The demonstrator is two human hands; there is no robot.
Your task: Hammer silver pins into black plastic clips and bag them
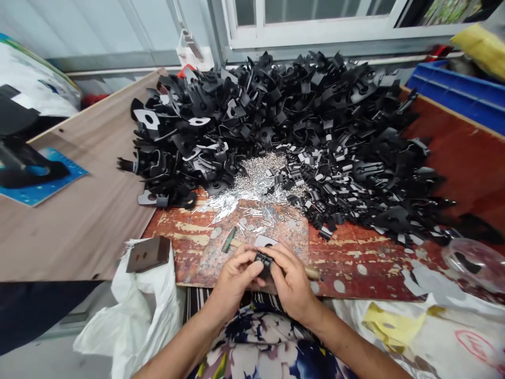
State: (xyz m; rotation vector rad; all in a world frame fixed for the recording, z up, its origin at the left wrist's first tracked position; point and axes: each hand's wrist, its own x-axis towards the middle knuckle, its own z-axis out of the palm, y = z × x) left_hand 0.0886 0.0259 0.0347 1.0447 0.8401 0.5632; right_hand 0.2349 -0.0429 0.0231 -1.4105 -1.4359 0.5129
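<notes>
My left hand [235, 276] and my right hand [291, 281] meet at the near edge of the worn red board [355, 258]. Together they pinch one small black plastic part [263, 259] between fingertips. Both hands are closed round it. Just beyond the fingers lies a scatter of small silver pins [256, 184], and behind those a large heap of black plastic parts [284, 121] fills the board.
A dark metal block [148, 253] rests on a white plastic bag [134, 310] at the left. A wooden table [79, 210] lies further left, a blue crate [457, 92] at the back right, and a clear bag [473, 260] at the right.
</notes>
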